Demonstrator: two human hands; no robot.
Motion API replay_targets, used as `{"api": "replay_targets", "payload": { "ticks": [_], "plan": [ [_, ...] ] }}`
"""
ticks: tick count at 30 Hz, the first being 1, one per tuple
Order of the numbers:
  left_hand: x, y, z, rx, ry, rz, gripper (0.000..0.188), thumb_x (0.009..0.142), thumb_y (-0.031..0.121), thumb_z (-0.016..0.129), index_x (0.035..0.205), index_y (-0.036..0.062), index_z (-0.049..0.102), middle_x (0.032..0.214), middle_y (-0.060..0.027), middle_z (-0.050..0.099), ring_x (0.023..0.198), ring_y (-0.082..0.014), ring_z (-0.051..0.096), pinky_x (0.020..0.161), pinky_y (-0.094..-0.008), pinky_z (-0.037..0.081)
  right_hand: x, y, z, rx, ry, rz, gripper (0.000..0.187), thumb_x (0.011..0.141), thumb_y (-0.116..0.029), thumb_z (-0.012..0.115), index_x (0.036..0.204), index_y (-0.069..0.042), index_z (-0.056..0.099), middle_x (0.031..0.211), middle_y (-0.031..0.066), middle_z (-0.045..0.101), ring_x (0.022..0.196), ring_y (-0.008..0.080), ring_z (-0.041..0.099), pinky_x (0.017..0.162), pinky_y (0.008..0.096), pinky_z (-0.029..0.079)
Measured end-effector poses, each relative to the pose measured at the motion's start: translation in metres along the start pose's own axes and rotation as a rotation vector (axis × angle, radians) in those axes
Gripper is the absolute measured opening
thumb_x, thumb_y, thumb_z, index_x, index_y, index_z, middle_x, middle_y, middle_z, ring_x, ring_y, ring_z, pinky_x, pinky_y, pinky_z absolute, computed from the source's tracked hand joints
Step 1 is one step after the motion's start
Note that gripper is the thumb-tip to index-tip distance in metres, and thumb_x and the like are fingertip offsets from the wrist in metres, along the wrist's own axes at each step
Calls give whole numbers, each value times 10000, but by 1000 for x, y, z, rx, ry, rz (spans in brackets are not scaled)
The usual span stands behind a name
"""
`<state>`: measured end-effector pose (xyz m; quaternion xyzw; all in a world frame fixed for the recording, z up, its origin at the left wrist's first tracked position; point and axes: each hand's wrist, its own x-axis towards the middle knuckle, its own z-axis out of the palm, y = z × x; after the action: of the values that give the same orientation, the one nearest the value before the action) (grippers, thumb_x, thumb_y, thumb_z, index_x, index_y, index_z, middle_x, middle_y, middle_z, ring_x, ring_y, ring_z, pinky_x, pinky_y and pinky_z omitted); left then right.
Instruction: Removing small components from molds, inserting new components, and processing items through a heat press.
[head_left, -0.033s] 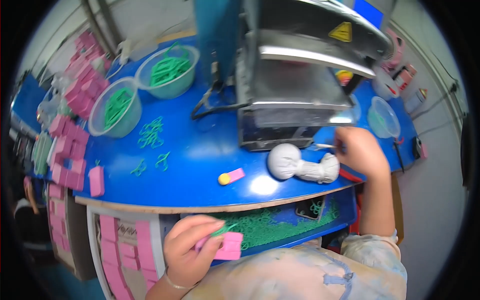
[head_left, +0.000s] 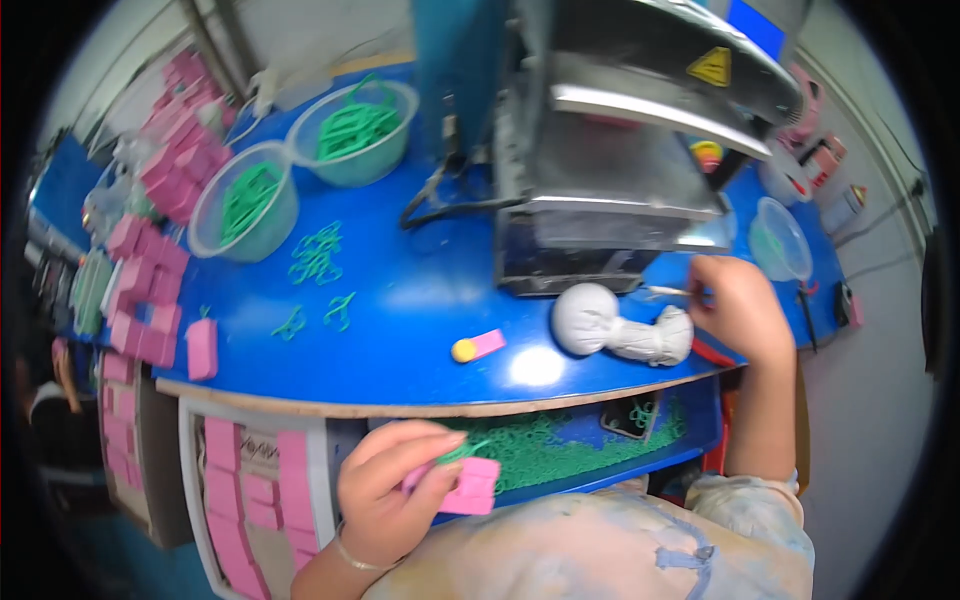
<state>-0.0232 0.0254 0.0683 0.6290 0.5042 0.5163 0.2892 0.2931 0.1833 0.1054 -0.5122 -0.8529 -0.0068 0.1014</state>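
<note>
Low over the table's front edge, my left hand [head_left: 395, 485] is closed with thumb and fingers around a pink block [head_left: 472, 487]. A thin green piece [head_left: 462, 452] is pinched against it, with a loose end sticking out. At the right, my right hand [head_left: 742, 305] is closed on a slim, pale pointed tool [head_left: 664, 292], whose exact kind I cannot make out. Just left of that hand lies a grey cloth-wrapped bundle [head_left: 587, 320] with a round head. A red-handled item [head_left: 712, 352] lies partly hidden by my right wrist.
A metal press-like machine [head_left: 620, 180] stands at the back. Bowls of green pieces [head_left: 243, 245] are at the left, beside stacked pink blocks [head_left: 150, 275]. A yellow-and-pink piece [head_left: 477, 346] lies mid-table. Below the edge sits a blue drawer [head_left: 706, 425] with green bits and a phone [head_left: 628, 414].
The whole view has shifted slightly, so things sit a little further right in the picture. Both hands keep their holds, with no other clear difference.
</note>
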Motion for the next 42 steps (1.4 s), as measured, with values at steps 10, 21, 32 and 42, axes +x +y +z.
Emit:
{"api": "replay_targets", "payload": {
  "ticks": [10, 21, 32, 42],
  "plan": [
    [-3, -11, 6, -323, -21, -101, 245, 769, -63, 625, 1011, -23, 627, 958, -124, 594, 684, -126, 597, 586, -220, 506, -45, -59, -36, 1407, -102, -289, 197, 709, 65, 492, 866, 88, 609, 782, 229, 647, 582, 186, 642, 523, 255, 514],
    [-8, -4, -1, -323, -14, -96, 242, 785, -69, 606, 1023, -29, 622, 928, -119, 583, 679, -130, 601, 571, -221, 500, -21, -155, 11, 1489, 30, -480, 323, 902, -308, 459, 821, -14, 566, 591, 54, 534, 458, 212, 488, 512, 315, 432],
    [-7, -9, -2, -144, -5, -66, 291, 714, -19, 686, 999, 32, 654, 870, -79, 601, 698, -116, 559, 590, -205, 442, -17, -164, 16, 1140, 163, -548, 124, 703, -35, 618, 802, 14, 561, 694, 123, 603, 547, 221, 590, 469, 282, 479],
    [-7, -11, -3, -137, 1, -43, 297, 712, -16, 692, 1001, 42, 656, 852, -57, 589, 597, -66, 471, 517, -183, 389, -16, -168, 23, 1083, 216, -545, 112, 705, -47, 627, 759, 14, 550, 663, 122, 581, 528, 229, 578, 448, 291, 464]
  ]
}}
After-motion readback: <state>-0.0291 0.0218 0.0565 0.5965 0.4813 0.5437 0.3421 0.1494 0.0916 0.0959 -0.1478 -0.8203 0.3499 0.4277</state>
